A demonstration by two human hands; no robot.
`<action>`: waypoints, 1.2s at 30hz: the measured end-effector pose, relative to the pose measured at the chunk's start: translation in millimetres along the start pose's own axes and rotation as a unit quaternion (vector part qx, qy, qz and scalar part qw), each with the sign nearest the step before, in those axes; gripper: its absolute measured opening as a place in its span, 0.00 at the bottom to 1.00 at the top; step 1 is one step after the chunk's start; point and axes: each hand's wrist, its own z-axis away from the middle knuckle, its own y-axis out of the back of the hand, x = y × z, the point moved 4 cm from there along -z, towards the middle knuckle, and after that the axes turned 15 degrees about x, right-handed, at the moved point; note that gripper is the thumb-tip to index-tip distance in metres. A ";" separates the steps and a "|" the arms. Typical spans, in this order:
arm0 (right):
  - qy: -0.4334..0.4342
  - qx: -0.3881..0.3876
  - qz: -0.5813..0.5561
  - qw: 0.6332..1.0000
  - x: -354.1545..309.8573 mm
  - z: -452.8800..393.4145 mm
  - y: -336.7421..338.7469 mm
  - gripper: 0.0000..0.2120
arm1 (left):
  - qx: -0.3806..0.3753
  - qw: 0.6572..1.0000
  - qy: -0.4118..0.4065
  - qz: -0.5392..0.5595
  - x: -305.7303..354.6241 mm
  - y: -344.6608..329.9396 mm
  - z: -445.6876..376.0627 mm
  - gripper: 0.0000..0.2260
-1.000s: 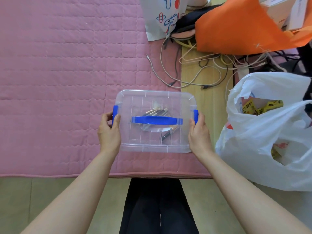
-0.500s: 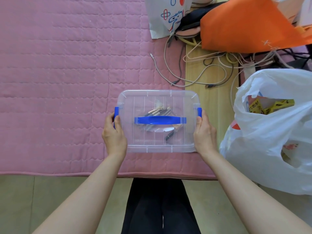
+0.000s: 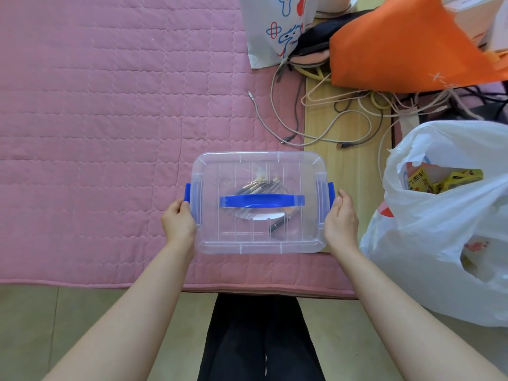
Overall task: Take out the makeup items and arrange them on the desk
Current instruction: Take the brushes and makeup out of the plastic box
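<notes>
Slid a little further out along the box ends since half a second ago: both hands, with the blue side latches now showing past the fingertips rather than under them. Otherwise unchanged, lid on and box in the same spot.

Left hand (image 3: 178, 221) curled against the left end of the clear plastic storage box (image 3: 259, 203), fingers just below the left blue latch (image 3: 187, 192), gripping the box wall. Between the two hands, on the pink quilted mat (image 3: 110, 119): the box, closed, blue carry handle (image 3: 261, 201) lying flat across the lid. Under the handle, blurred through the ribbed plastic, the makeup items (image 3: 261, 185): a few slim pencil-like sticks and one dark tube, no labels legible. Right hand (image 3: 341, 221) cupped round the right end, fingertips by the right blue latch (image 3: 330, 194), holding the box.

Beyond the right hand, loose charging cables (image 3: 316, 127) on bare wood, a white printed bag (image 3: 277, 28) cut off at the top, an orange fabric bag (image 3: 398, 45) with a faint white mark, unreadable. Right of the right hand, a white plastic carrier bag (image 3: 445, 229) with yellow packets inside, their print too small to read.
</notes>
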 end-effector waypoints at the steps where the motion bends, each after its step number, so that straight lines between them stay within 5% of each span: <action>1: -0.015 0.003 -0.002 1.000 -0.5 1.2 1.0 0.20 | 0.004 1.000 -0.007 -0.005 3.0 1.7 0.3 0.12; 4: 0.010 0.013 0.009 1.000 -9.3 6.7 7.8 0.20 | 0.033 0.997 -0.067 -0.031 13.9 9.8 1.8 0.16; 8: 0.170 -0.006 0.070 0.983 -36.4 21.3 15.3 0.23 | 0.021 0.970 -0.231 -0.078 28.3 12.5 14.0 0.16; 11: 0.297 -0.011 0.126 0.946 -56.2 36.7 13.7 0.24 | -0.014 0.912 -0.396 -0.108 36.6 5.7 32.1 0.17; 18: 0.409 -0.073 0.194 0.889 -77.2 61.3 -6.1 0.22 | -0.061 0.799 -0.565 -0.196 40.1 -8.0 58.2 0.17; 24: 0.424 -0.078 0.220 0.875 -81.2 69.1 -14.4 0.21 | -0.138 0.744 -0.618 -0.213 40.4 -32.8 83.1 0.19; 36: 0.423 -0.052 0.249 0.870 -88.9 68.0 -12.5 0.20 | -0.187 0.751 -0.608 -0.180 49.8 -38.2 84.0 0.15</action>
